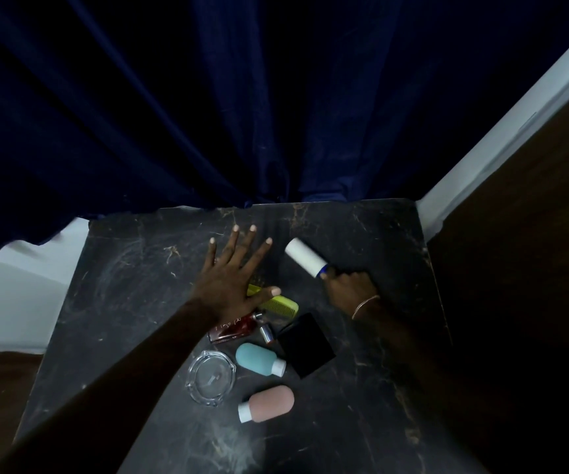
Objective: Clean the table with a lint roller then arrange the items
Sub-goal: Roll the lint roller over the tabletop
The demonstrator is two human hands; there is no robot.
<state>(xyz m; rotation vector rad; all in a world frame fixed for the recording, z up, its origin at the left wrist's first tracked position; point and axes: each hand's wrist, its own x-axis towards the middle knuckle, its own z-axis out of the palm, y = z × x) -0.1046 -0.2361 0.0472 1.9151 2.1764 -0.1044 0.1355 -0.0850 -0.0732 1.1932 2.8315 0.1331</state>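
A: Where's the lint roller (305, 257)?
B: Right hand (349, 289) holds its handle, grip closed; left hand (231, 278) lies spread, empty, beside it.
A: Advice?
B: Press flat, roll overlapping strokes across the desk (132, 285).

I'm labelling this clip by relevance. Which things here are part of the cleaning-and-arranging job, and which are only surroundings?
Part of the job:
lint roller in right hand
left hand flat on table
comb
perfume bottle
teal bottle
pink bottle
black case
ashtray

Surroundings:
blue curtain
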